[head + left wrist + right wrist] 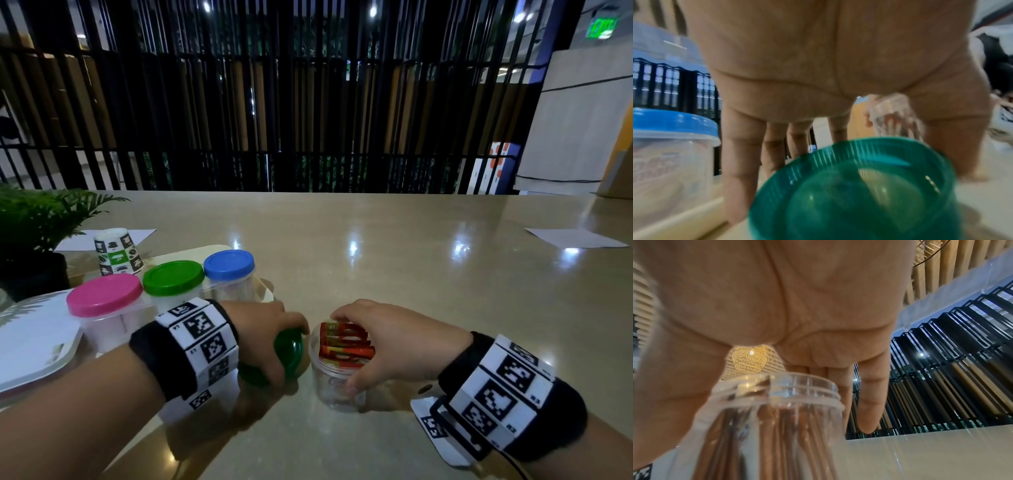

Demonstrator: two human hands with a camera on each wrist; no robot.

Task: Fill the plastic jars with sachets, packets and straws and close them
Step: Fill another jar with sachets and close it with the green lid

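Observation:
A clear plastic jar [337,383] [777,426] stands open on the table, filled with red and yellow sachets [344,344]. My right hand [387,339] [797,369] holds the jar from above, thumb on its near wall and fingers over its rim. Just left of the jar, my left hand [270,342] [818,113] grips a loose green lid [291,351] [855,191], tilted on edge above the table. The jar's far side is hidden by my fingers.
Three closed jars stand at the left by a tray [34,346]: pink lid [104,294], green lid [173,277], blue lid [228,264] [670,123]. A paper cup [118,251] and a potted plant [30,233] sit behind. White paper [575,238] lies far right.

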